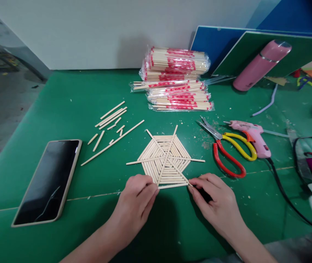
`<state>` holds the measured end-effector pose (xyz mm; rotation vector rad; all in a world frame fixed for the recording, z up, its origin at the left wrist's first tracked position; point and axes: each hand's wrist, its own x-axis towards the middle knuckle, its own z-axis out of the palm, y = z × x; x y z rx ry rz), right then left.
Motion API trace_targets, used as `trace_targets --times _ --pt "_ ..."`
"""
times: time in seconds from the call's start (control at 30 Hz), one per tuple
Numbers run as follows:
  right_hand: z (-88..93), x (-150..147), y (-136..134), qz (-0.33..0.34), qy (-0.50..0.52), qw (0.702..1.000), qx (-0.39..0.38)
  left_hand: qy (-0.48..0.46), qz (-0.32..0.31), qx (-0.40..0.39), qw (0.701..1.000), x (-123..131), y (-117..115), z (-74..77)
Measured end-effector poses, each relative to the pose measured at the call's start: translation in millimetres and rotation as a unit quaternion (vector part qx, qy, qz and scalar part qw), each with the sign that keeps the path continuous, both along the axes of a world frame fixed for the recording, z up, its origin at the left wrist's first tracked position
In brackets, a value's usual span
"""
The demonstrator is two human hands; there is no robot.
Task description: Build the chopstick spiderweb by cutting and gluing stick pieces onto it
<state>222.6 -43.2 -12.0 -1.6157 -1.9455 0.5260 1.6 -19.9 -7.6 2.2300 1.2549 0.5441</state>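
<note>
A hexagonal web of pale wooden sticks (pixel 167 159) lies flat on the green table, with crossing sticks reaching past its outline. Along its near edge runs a separate short stick (pixel 173 186). My left hand (pixel 139 195) is closed at the near left corner, its fingertips at the left end of that stick. At the near right corner, my right hand (pixel 216 199) pinches the end of a crossing stick, close to the short stick's right end. What lies under the left fingertips is hidden.
Loose sticks (pixel 112 144) and a phone (pixel 49 182) lie left. Wrapped chopstick bundles (pixel 178 80) are behind. On the right are scissors (pixel 227 146), a pink glue gun (pixel 250 133) with a cord, and a leaning pink bottle (pixel 261 65).
</note>
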Motion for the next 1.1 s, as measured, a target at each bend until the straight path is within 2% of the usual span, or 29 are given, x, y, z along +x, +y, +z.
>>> trace_targets --times 1.1 --pt "0.2 0.4 0.8 0.002 -0.002 1.0 0.004 0.003 0.007 0.007 1.0 0.3 2.0 0.7"
